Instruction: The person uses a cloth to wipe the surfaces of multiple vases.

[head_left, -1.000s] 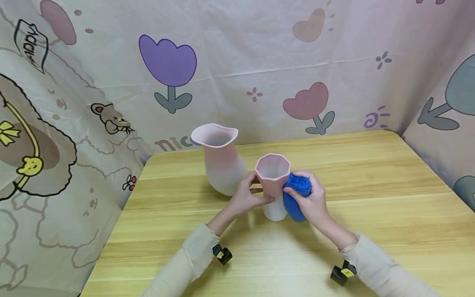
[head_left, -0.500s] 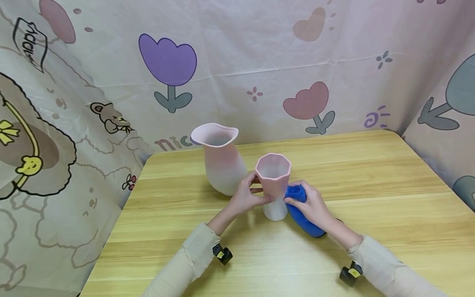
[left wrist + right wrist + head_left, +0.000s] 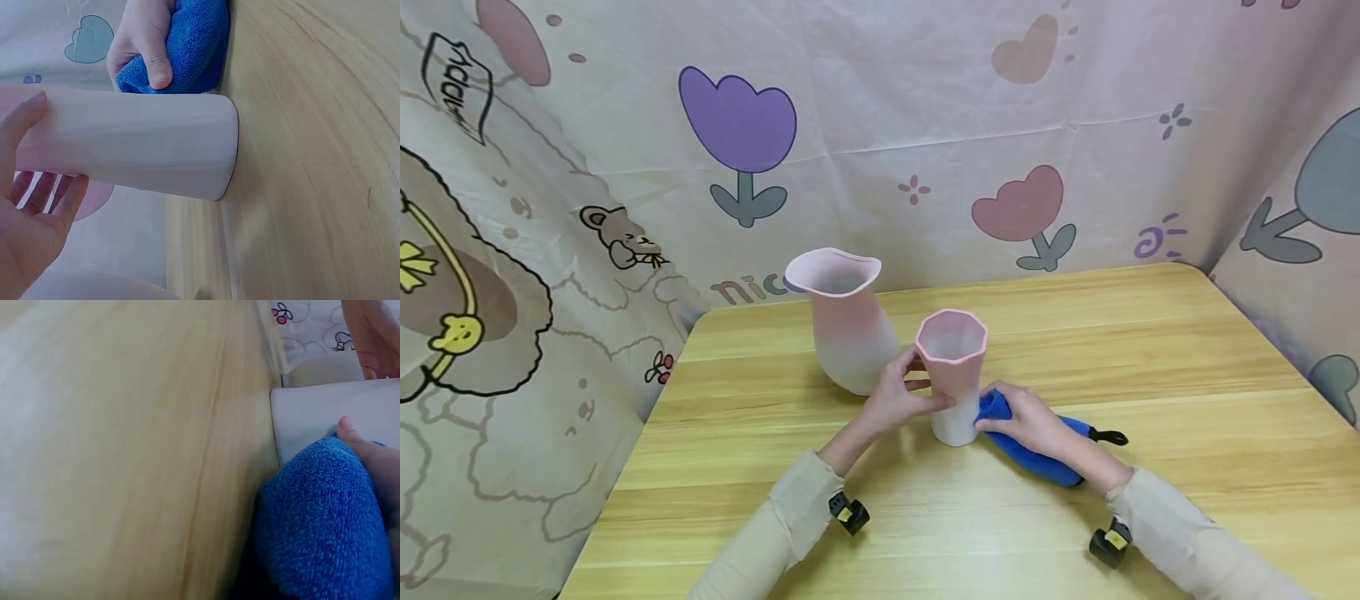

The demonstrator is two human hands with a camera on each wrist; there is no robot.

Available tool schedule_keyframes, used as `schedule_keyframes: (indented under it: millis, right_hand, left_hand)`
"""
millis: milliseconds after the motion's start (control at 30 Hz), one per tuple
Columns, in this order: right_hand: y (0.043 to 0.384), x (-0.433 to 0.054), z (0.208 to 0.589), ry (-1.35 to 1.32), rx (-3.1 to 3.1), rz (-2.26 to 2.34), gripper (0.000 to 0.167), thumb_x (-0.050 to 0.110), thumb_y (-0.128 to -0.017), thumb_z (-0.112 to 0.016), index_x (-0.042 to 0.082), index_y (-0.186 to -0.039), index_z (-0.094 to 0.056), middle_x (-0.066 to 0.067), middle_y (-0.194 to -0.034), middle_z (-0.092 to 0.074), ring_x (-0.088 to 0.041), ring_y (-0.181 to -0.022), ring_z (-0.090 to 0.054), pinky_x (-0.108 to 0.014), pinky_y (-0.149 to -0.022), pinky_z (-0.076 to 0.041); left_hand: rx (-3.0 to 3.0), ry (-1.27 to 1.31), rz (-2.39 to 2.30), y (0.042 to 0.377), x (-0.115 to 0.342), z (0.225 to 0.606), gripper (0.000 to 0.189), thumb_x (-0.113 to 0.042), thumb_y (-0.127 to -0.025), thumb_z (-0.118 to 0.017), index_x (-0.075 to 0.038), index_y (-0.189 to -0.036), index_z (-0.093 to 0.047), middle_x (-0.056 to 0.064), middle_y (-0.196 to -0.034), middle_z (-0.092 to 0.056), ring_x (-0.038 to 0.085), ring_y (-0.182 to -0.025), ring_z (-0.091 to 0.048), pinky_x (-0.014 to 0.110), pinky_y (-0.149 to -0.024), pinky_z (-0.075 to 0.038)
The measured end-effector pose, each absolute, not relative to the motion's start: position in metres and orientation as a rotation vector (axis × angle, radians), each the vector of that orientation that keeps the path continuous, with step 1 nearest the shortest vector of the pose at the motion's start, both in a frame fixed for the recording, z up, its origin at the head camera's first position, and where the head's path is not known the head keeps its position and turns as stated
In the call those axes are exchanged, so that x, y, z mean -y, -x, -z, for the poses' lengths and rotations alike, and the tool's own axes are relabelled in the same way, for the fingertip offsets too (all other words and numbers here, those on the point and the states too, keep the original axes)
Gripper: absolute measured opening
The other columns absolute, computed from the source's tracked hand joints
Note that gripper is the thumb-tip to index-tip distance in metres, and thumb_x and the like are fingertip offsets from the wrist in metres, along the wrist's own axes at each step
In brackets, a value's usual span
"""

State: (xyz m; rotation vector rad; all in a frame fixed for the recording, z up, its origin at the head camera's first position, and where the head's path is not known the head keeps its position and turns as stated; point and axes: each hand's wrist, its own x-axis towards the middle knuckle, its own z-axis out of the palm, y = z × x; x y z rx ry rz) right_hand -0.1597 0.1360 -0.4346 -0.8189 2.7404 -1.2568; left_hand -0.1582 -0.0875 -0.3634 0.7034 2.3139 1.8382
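Note:
A slim pink-to-white vase (image 3: 953, 375) with a faceted rim stands upright on the table. My left hand (image 3: 897, 396) holds it from the left, thumb in front and fingers behind; the left wrist view shows the thumb and fingertips on its wall (image 3: 144, 140). On the other side my right hand (image 3: 1026, 423) grips a bunched blue towel (image 3: 1037, 462) against the vase's lower part. The towel's tail, with a black loop, trails right under the wrist. In the right wrist view the fluffy towel (image 3: 325, 525) covers part of the vase and my thumb lies over its edge.
A wider pink-and-white vase (image 3: 850, 342) with a wavy flared rim stands just behind and left of my left hand. The wooden table (image 3: 1187, 358) ends at a patterned cloth backdrop (image 3: 880, 108) at the back and sides.
My right hand has slid down the slim vase's right side with the towel, from near its upper part to near its base. The towel's tail has swung out rightward. My left hand stays put.

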Motion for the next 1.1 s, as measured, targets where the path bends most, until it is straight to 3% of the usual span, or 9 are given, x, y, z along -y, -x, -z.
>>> schedule_keyframes:
  millis: [267, 667, 1100]
  right_hand:
    - [0.159, -0.136, 0.435, 0.817, -2.776, 1.153, 0.041, 0.03, -0.079, -0.069, 0.0, -0.104, -0.059, -0.009, -0.097, -0.065, -0.017, -0.087, -0.06, -0.031, -0.071, -0.05]
    - [0.153, -0.136, 0.419, 0.694, -2.784, 1.465, 0.046, 0.027, -0.08, -0.069, 0.0, -0.115, -0.056, -0.016, -0.112, -0.061, -0.031, -0.105, -0.056, -0.05, -0.087, -0.046]
    - [0.145, -0.12, 0.379, 0.693, -2.916, 1.918, 0.042, 0.001, -0.072, -0.073, 0.001, -0.111, -0.058, -0.016, -0.105, -0.064, -0.029, -0.091, -0.062, -0.047, -0.076, -0.052]
  left_hand:
    - [-2.324, -0.725, -1.857, 0.172, 0.089, 0.39, 0.066, -0.002, -0.066, -0.079, -0.008, -0.124, -0.047, 0.011, -0.113, -0.052, 0.022, -0.101, -0.051, 0.028, -0.084, -0.051]
    - [-2.337, -0.715, -1.841, 0.171, 0.087, 0.39, 0.068, -0.003, -0.067, -0.078, -0.011, -0.126, -0.046, 0.009, -0.114, -0.052, 0.021, -0.103, -0.05, 0.028, -0.085, -0.05]
    - [-2.33, -0.714, -1.824, 0.156, 0.087, 0.361, 0.064, 0.004, -0.069, -0.075, 0.001, -0.125, -0.044, 0.018, -0.113, -0.052, 0.024, -0.101, -0.051, 0.034, -0.087, -0.05]
